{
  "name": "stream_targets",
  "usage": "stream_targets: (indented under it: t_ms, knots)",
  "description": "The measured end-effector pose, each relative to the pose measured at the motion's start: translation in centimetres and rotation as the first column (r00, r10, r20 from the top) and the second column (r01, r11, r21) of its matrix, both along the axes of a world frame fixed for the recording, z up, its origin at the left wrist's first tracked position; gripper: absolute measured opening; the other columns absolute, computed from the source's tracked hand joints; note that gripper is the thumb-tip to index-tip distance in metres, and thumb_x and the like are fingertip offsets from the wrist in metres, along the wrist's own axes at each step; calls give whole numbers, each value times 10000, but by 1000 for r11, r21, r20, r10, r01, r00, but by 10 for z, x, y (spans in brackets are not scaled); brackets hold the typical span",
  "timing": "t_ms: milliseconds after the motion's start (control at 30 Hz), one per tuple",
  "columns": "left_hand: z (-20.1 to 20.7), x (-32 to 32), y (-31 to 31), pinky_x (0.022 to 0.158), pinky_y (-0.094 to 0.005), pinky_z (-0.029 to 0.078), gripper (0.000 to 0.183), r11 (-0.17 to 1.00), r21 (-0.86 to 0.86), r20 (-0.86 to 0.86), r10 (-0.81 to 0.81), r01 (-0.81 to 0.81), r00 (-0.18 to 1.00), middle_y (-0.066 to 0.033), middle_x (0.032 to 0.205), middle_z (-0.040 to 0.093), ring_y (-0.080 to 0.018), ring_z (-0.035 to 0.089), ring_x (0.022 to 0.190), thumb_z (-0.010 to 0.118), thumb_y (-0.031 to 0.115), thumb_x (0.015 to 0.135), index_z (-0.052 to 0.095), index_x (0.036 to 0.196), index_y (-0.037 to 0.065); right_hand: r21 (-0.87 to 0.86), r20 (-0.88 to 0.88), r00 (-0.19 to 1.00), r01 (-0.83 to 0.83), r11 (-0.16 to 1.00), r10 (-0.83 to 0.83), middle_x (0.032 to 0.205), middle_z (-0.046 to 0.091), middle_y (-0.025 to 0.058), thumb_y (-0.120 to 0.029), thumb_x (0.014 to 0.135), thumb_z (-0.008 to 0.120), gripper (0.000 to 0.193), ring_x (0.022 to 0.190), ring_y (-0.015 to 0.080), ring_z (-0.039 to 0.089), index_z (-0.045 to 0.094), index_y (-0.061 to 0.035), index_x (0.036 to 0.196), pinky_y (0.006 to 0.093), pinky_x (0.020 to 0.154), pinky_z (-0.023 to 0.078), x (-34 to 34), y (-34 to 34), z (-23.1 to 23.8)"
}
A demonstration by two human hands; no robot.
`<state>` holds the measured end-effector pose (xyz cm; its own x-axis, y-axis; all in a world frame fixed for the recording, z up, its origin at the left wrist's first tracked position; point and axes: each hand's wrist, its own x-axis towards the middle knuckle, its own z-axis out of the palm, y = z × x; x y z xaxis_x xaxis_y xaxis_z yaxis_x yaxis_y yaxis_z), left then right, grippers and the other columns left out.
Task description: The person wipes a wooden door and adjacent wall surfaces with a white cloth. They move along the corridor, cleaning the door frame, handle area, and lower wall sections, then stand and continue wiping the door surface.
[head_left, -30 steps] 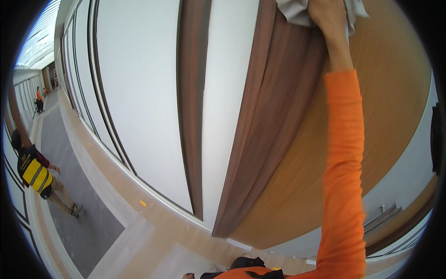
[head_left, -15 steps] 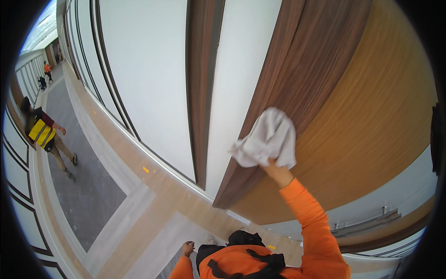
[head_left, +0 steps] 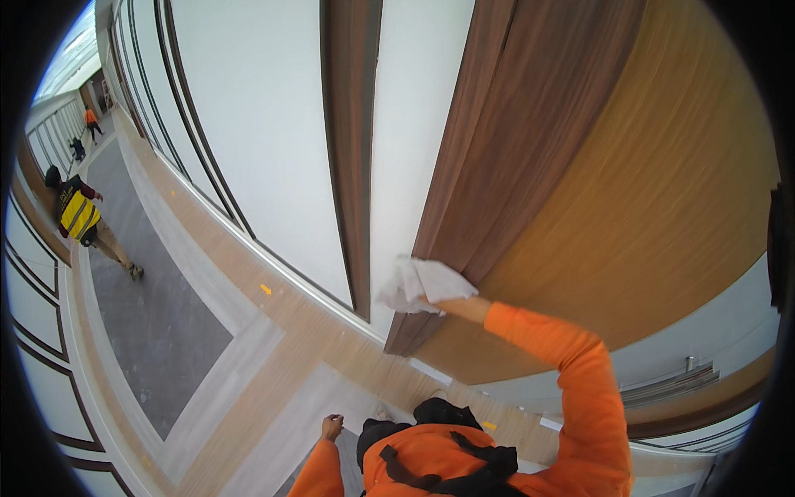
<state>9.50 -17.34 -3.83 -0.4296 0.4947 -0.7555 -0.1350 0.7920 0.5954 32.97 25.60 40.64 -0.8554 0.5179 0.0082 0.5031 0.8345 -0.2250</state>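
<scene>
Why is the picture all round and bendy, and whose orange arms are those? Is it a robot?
No robot here, just a person with two bare hands! A camera on their head looks down, so you see nearly what they see. Its very wide fisheye lens makes straight edges curve and leaves the corners black.

The orange sleeves are theirs. The right hand holds a pale cloth at the lower part of the dark wood trim on the wall. The left hand is down low, too small to tell if it holds anything.

On the floor is a little yellow mark. Over on the left, someone else wears a yellow vest.
</scene>
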Motion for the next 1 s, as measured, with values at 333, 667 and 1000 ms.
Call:
stream_targets:
  t_ms: [333,667,1000]
  knots:
    - [-10,34,-22,595,-334,565,403,983,79,102,159,-167,982,-121,1020,762,-203,737,788,689,291,1029,699,1298,-9,305,-554,755,-207,930,350,1045,745,102,-167,903,744,375,936,261,724,664,-101,1263,308,854,583,-23,35,228]
    - [-14,41,-102,563,-341,559,384,967,-94,102,246,-236,964,-99,918,745,-192,717,716,678,266,1030,702,1296,-9,632,-218,973,195,750,-69,1045,721,125,-345,1109,539,349,947,252,698,682,-67,1264,355,776,556,-34,9,227]
    - [-2,25,-84,626,-329,568,368,984,-3,64,177,-177,982,-96,996,757,-189,729,797,673,277,1039,706,1281,2,289,-238,967,-18,957,90,1306,648,49,-189,1057,536,263,1212,189,634,655,-109,1278,351,967,557,-10,-2,-73]
